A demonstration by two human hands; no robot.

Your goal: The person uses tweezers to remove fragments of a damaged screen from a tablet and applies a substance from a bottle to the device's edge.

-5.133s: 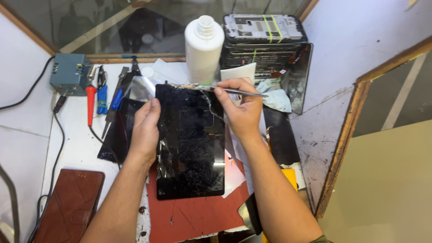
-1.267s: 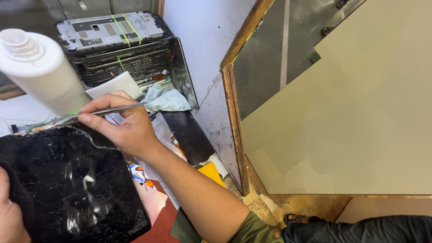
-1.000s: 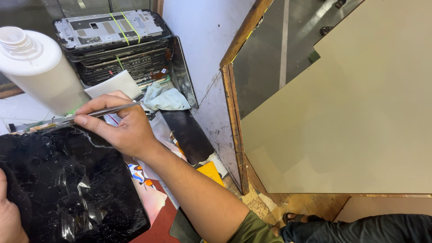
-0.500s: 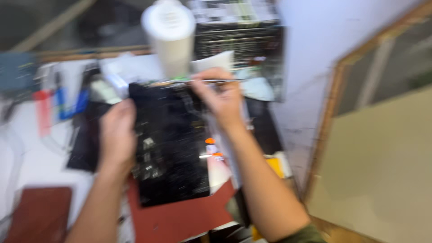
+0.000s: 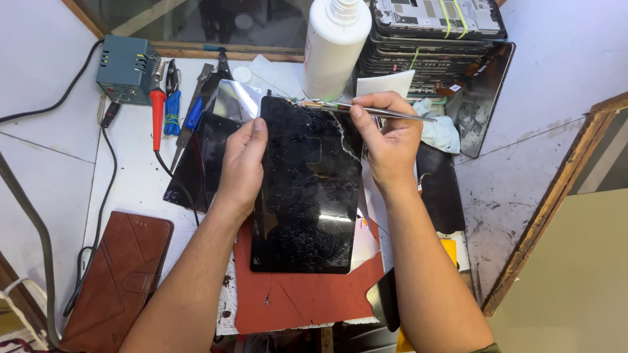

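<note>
A black tablet with a badly cracked glass screen (image 5: 307, 189) lies on a red mat (image 5: 294, 297) in the middle of the white bench. My left hand (image 5: 242, 160) rests on the tablet's left edge and holds it down. My right hand (image 5: 386, 134) grips metal tweezers (image 5: 373, 111), and their tip touches the tablet's top edge near its middle. A white plastic bottle (image 5: 333, 46) stands just behind the tablet's top edge.
A stack of tablet frames (image 5: 432, 33) stands at the back right beside a crumpled cloth (image 5: 438, 131). A grey soldering station (image 5: 127, 68), a red-handled iron (image 5: 157, 117) and blue-handled tools (image 5: 173, 111) lie at the back left. A brown wallet case (image 5: 118, 274) lies front left.
The camera swung back from the right, so the whole tablet and both hands are in view again. My right hand still holds the tweezers at the tablet's top edge.
</note>
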